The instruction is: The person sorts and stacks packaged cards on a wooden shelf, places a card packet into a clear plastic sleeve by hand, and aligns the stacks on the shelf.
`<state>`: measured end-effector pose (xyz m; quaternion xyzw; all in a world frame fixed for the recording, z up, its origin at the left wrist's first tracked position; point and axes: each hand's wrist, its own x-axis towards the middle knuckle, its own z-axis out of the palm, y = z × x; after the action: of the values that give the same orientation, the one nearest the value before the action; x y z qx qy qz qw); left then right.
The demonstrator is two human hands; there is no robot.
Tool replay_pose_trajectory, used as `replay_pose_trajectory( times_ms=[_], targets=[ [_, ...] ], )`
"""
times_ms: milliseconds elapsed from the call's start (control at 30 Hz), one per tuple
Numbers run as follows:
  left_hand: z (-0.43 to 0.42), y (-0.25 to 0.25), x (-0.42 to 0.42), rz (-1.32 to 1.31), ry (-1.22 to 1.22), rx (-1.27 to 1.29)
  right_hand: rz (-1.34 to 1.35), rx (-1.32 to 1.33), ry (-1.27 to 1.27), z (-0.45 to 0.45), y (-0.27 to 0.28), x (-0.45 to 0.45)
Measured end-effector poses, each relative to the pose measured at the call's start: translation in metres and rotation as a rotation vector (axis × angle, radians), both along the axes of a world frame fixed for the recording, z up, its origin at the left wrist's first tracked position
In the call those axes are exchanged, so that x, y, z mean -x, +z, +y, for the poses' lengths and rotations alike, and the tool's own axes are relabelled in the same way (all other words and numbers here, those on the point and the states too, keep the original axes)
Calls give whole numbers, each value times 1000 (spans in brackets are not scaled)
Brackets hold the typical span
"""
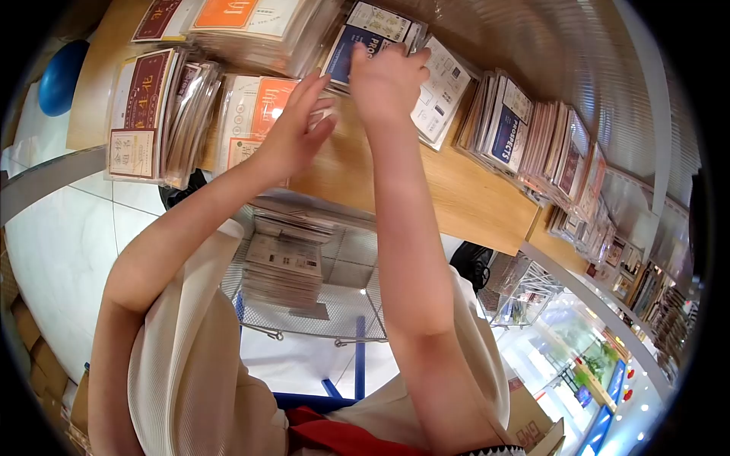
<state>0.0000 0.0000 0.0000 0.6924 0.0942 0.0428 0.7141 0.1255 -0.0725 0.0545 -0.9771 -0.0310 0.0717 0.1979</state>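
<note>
My right hand [386, 82] reaches over a blue and cream packet marked PROSPECTS [346, 55], its fingertips on or just above the surface. My left hand [304, 125] is beside it with fingers apart, over the edge of an orange and white packet [266, 106], holding nothing visible. Under and right of my right hand lies a white packet with small print [443, 87]. Behind my left hand rises a stack of clear-wrapped packets with an orange top [251, 19]. Whether my right fingertips touch the packet is hard to tell.
Maroon and cream packets [137, 114] stand at the table's left. More wrapped packets [506, 125] line the right side of the wooden table [456, 197]. A wire basket [346, 304] holding a stack of packets [281, 270] is below the table edge. A blue ball-like object [63, 77] is far left.
</note>
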Motion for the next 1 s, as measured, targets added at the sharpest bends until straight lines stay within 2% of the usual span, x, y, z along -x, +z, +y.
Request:
replay_pose_trajectory(
  times_ms=[67,167,267,367,467,533,633,733,800,867,933,1000],
  targets=[
    [2,0,-4,-40,36,-178,-119,-132,43,-21,-9,4],
    [2,25,-11,7,15,-344,-233,-38,84,-61,-38,11],
    [2,15,-17,-114,-68,-629,-158,30,152,-79,-39,20],
    [-1,18,-19,-59,-105,-624,-114,107,240,-97,-40,26],
    [-2,18,-19,-72,-111,-830,-112,228,325,-115,-33,43],
    [-2,19,-20,-67,-116,-877,-145,299,315,-117,-25,51],
    [1,19,-20,-95,-126,-986,-236,121,229,-126,-46,49],
    [1,18,-19,-86,-154,-1085,-546,6,226,-135,-50,53],
    [2,17,-19,-71,-169,-1170,-279,-337,-225,-145,-26,51],
    [3,16,-19,-75,-179,-1282,-204,-688,-490,-141,2,48],
    [4,18,-18,-94,-174,-1316,-342,-1053,-574,-133,24,44],
    [6,21,-18,-116,-167,-1323,-358,-1195,-555,-111,48,42]
  ],
)
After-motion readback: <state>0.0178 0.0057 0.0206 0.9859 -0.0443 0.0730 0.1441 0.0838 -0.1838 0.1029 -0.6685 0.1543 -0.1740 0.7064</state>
